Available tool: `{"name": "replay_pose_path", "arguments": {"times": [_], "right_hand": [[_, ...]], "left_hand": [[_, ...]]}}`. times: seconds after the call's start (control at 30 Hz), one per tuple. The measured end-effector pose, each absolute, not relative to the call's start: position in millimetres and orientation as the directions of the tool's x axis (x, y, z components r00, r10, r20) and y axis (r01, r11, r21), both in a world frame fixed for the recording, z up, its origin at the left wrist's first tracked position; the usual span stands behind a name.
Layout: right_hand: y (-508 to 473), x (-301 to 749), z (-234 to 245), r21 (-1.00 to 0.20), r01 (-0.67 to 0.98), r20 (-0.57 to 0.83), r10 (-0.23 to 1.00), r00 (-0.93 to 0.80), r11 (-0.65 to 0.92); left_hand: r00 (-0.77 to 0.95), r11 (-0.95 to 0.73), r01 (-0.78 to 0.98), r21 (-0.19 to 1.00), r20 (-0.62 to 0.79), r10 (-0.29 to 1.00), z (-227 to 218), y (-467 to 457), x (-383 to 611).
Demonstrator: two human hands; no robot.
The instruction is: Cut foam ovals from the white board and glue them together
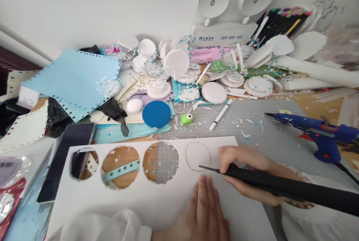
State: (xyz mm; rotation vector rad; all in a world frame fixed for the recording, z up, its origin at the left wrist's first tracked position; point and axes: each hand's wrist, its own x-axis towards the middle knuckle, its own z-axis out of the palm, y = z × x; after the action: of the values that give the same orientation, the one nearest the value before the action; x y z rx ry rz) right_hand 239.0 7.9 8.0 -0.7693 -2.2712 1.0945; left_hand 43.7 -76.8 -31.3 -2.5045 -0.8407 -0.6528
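Note:
A white foam board [168,207] with three round holes lies in front of me. To the right of the holes, a brownish circle outline [198,156] shows on its surface. My right hand [246,171] is closed around a black pen-shaped cutter [266,181] with a long thin dark blade. The blade's tip is at the lower edge of the outline; how deep it goes I cannot tell. Just below, my left hand [206,211] rests flat on the board, fingers stretched out side by side, holding nothing.
A blue glue gun [319,125] lies at the right on the grey cutting mat [252,110]. Behind the board are a blue disc [156,114], a green punch [186,119], a white marker [221,115] and several white foam discs [214,92]. A phone [66,162] lies partly under the board's left edge.

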Motion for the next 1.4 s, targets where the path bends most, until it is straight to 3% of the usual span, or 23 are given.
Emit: {"name": "replay_pose_path", "arguments": {"times": [0.53, 0.73, 1.0, 1.4], "right_hand": [[7.5, 229.9, 11.0, -0.815, 0.239, 0.190, 0.633, -0.750, 0.528], [10.7, 229.4, 9.7, -0.825, 0.152, 0.252, 0.596, -0.762, 0.544], [14.4, 229.2, 9.3, -0.841, 0.077, 0.238, 0.495, -0.836, 0.535], [23.6, 237.0, 12.0, -0.845, 0.121, 0.164, 0.468, -0.868, 0.520]], "left_hand": [[0.738, -0.747, 0.619, -0.244, 0.507, 0.445, -30.6, -79.2, 43.0], [0.723, -0.742, 0.629, -0.234, 0.526, 0.448, -33.9, -80.9, 44.5], [0.740, -0.740, 0.620, -0.261, 0.508, 0.440, -29.9, -80.7, 44.6], [0.689, -0.721, 0.663, -0.202, 0.540, 0.483, -28.1, -79.7, 46.7]]}}
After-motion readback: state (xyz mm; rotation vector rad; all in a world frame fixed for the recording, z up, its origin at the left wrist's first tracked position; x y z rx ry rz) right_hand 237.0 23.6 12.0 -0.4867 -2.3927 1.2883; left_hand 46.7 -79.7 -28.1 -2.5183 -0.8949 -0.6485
